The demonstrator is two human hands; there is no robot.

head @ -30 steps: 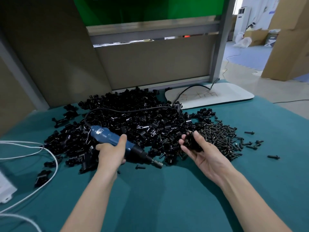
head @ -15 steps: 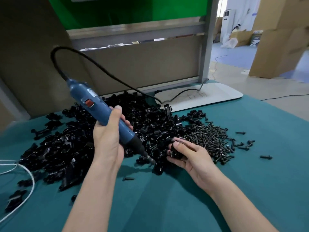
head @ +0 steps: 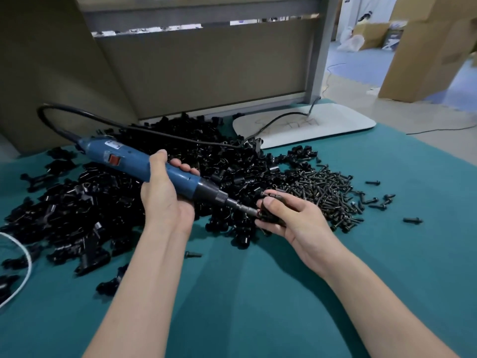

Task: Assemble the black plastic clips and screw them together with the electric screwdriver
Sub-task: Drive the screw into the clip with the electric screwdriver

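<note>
Over the teal table (head: 271,293), bit meets clip.
Left hand (head: 165,200) grips the blue electric screwdriver (head: 144,167), tilted down to the right; its tip touches the black clip (head: 268,215) pinched in the right hand (head: 296,223), just before the clip pile (head: 160,177) and screws (head: 325,192).

Bench note. We record the electric screwdriver (head: 134,162): blue plastic body, smooth with a soft sheen. Its black nose collar is matt with a ribbed ring, and the bit is bare, bright metal. Its cable (head: 90,115) reads to us as matt black rubber. Pile of clips (head: 103,210): black plastic, glossy, catching highlights. The single clip (head: 269,215) at the bit looks the same. Screws (head: 322,192): dark metal, dull sheen. Table cover (head: 258,306): teal cloth, matt, faintly creased. Base plate (head: 335,122): white, smooth. Boxes (head: 426,47): plain brown cardboard.
</note>
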